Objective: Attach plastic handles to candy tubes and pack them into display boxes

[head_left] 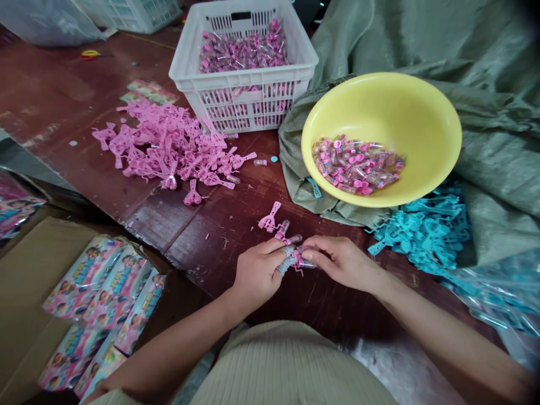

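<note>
My left hand and my right hand meet over the dark wooden table near its front edge. Both are closed in a pinch on a small clear tube with a pink cap and a pink plastic piece held between them. My left forefinger wears a grey wrap. Just beyond the fingers lie another pink plastic holder and a small clear tube.
A heap of pink plastic holders lies at centre left. Behind it stands a white crate of pink-capped tubes. A yellow bowl with more tubes rests on a green sack. Blue holders lie right; a box of printed packets sits left.
</note>
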A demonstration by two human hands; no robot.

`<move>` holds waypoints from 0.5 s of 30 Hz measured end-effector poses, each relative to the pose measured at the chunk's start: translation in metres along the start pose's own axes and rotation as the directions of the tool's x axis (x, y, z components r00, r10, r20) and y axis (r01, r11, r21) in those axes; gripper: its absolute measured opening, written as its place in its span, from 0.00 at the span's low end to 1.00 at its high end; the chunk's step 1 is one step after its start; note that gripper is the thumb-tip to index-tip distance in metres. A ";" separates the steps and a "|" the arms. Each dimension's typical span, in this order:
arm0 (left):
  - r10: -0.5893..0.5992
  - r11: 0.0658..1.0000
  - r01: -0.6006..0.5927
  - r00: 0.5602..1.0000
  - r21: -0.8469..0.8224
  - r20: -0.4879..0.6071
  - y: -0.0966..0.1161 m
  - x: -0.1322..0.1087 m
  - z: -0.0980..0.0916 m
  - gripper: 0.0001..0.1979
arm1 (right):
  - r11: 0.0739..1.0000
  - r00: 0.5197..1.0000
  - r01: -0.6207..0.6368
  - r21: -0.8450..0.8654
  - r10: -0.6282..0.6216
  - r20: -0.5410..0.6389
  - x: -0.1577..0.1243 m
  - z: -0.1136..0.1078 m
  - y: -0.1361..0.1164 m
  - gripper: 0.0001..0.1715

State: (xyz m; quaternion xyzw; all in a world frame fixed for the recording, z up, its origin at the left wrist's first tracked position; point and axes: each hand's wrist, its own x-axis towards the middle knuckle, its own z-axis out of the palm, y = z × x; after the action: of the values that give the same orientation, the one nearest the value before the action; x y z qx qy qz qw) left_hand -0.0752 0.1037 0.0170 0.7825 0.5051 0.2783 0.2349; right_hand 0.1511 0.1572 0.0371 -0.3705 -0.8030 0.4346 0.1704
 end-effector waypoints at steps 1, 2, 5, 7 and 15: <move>0.006 1.000 -0.007 1.000 0.023 0.008 -0.001 0.000 -0.001 0.17 | 0.999 0.999 -0.043 -0.009 0.043 0.013 0.000 0.002 0.001 0.15; 0.004 1.000 -0.004 1.000 0.028 0.024 -0.003 0.001 -0.002 0.17 | 0.996 0.996 -0.089 -0.012 0.089 0.024 0.000 0.004 0.001 0.17; -0.063 0.997 0.067 0.992 -0.038 0.105 -0.005 0.007 -0.010 0.15 | 0.986 0.986 -0.168 0.020 0.168 0.009 0.000 0.005 0.001 0.17; -0.117 0.989 0.128 0.983 -0.076 0.141 -0.005 0.012 -0.017 0.14 | 0.990 0.990 -0.132 0.044 0.134 -0.036 0.002 0.002 0.000 0.21; -0.132 0.982 0.152 0.976 -0.111 0.172 -0.008 0.014 -0.022 0.15 | 0.981 0.998 -0.021 -0.191 0.031 0.050 0.012 -0.015 -0.011 0.17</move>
State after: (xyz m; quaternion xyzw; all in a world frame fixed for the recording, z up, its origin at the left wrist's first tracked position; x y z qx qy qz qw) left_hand -0.0908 0.1214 0.0310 0.7485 0.5205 0.2265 0.3429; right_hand 0.1475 0.1706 0.0538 -0.3839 -0.8401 0.3677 0.1074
